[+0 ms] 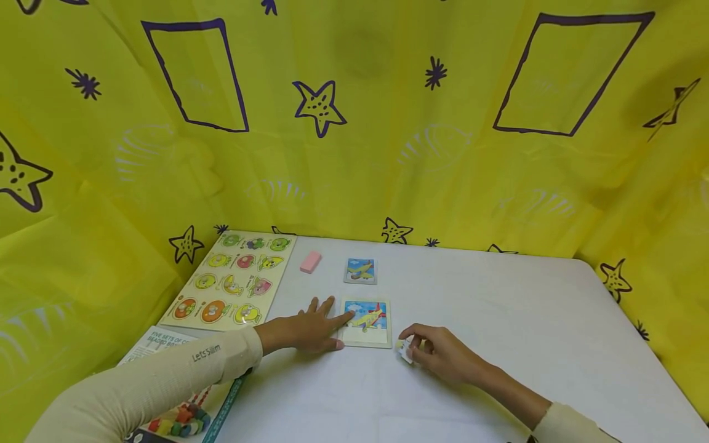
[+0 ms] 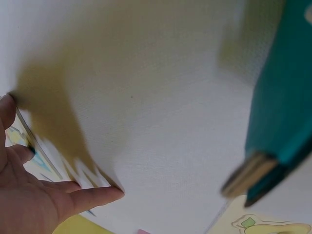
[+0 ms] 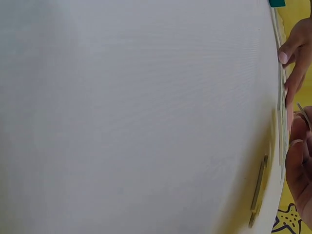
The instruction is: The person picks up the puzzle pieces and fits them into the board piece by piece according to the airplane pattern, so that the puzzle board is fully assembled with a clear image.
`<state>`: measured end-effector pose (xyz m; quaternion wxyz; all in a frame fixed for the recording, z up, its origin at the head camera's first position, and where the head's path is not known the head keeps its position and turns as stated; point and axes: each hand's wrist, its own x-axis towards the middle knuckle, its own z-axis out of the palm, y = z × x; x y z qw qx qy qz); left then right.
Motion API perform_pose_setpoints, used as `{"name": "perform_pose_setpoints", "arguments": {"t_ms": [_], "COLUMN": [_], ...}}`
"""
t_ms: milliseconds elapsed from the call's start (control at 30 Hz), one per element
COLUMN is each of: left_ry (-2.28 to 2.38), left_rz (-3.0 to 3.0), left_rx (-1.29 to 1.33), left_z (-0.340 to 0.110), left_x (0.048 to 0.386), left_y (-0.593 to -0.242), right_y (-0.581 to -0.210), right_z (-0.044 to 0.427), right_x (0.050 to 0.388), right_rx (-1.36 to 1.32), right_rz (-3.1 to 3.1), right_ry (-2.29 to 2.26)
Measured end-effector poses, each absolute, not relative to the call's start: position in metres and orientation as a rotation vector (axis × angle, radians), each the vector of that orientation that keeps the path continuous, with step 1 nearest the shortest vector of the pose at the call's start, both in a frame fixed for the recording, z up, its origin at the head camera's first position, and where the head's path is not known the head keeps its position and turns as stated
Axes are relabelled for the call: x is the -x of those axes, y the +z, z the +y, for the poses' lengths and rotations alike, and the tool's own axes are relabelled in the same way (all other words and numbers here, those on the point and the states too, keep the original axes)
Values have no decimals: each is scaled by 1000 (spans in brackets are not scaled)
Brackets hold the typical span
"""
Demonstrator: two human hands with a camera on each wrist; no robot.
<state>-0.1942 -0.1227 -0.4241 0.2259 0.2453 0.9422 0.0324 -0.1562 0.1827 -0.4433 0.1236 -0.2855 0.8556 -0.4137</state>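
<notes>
A puzzle board with an airplane picture [image 1: 364, 317] lies on the white table, its lower part blank. The left hand [image 1: 316, 329] rests at its left edge with fingers spread; the left wrist view shows this hand [image 2: 34, 195] at the frame's left side. To the right of the board, the right hand [image 1: 437, 354] pinches a small puzzle piece [image 1: 404, 349] between thumb and fingers. In the right wrist view the right hand [image 3: 300, 165] holds a thin piece edge-on, and another flat piece [image 3: 258, 185] lies on the table below it.
A smaller airplane picture [image 1: 360, 271] lies behind the board, with a pink block [image 1: 311, 262] to its left. Farther left are a fruit board [image 1: 227, 280] and a box with bead pictures [image 1: 183, 418]. A yellow patterned curtain [image 1: 354, 172] stands behind the table [image 1: 476, 295].
</notes>
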Motion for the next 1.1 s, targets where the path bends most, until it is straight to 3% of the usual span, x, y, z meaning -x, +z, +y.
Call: {"name": "perform_pose_setpoints", "arguments": {"t_ms": [533,1100], "left_ry": [80,88], "left_rz": [2604,2605], "left_rx": [-678,-679], "left_z": [-123,-123], "left_x": [195,195], "left_y": [-426,-426], "right_y": [-441,-441], "right_z": [157,131], "right_x": [169,181], "right_rx": [734,822], "right_rz": [2319,2274], "right_ry": [-1327,-1307]}}
